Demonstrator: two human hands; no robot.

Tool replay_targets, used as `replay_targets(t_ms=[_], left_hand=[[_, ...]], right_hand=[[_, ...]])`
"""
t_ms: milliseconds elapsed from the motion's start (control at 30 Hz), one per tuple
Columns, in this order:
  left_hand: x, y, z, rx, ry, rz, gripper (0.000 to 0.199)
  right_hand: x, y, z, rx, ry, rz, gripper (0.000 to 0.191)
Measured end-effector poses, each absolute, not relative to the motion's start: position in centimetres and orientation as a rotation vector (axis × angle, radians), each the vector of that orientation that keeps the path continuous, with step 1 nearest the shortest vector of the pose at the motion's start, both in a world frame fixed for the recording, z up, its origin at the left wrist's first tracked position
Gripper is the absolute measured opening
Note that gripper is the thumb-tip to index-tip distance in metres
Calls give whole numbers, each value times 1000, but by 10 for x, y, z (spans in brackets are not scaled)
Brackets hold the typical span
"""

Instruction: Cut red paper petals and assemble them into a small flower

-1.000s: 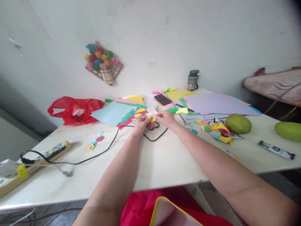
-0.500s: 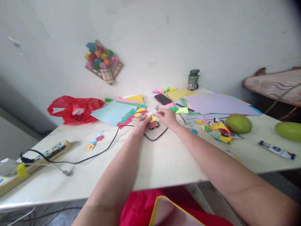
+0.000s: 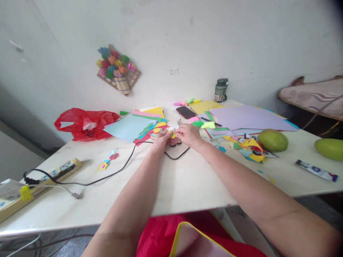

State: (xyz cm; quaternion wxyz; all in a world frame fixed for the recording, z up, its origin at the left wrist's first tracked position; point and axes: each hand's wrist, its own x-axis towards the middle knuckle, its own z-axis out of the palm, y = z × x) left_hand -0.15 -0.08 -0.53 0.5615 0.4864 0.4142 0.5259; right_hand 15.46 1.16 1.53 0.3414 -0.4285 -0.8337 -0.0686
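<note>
Near the middle of the table, my left hand (image 3: 162, 140) is closed on a small yellow paper piece (image 3: 173, 136). My right hand (image 3: 190, 135) pinches its fingertips right at that piece; what they hold, if anything, is too small to make out. Just behind the fingers lies something white (image 3: 174, 127), partly hidden. Dark rings, partly covered, show under the hands. To the left lie layered cut-paper shapes (image 3: 147, 135) in red, green, blue and yellow. Small paper flowers (image 3: 103, 166) with round coloured centres rest nearer the front left.
A black cable (image 3: 107, 179) runs from the power strip (image 3: 72, 165) toward my hands. Around are a red plastic bag (image 3: 80, 123), phone (image 3: 186, 112), pen (image 3: 211, 121), purple paper (image 3: 246, 117), paper scraps (image 3: 252, 148), tube (image 3: 316, 170), green fruit (image 3: 272, 140) and tumbler (image 3: 221, 90).
My right hand has come slightly down and toward the left, so its fingertips now meet the yellow paper piece. My left hand stays almost where it was.
</note>
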Motion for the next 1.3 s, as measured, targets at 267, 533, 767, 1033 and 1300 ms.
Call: replay_targets(t_ms=[267, 533, 767, 1033, 1300], left_hand=[[0, 0, -4, 1132, 1005, 1253, 41], [2, 0, -5, 1126, 1029, 1269, 40], [4, 1, -7, 1121, 1029, 1301, 37], [4, 1, -6, 1098, 1046, 1319, 31], [6, -1, -4, 1050, 1043, 1348, 29]], right_hand=[[155, 8, 20, -1110, -2269, -192, 21], [153, 1, 26, -1110, -2376, -382, 28], [150, -3, 28, -1041, -2446, -506, 30], [148, 1, 21, -1137, -2318, -414, 25], [144, 1, 16, -1255, -2169, -295, 23]])
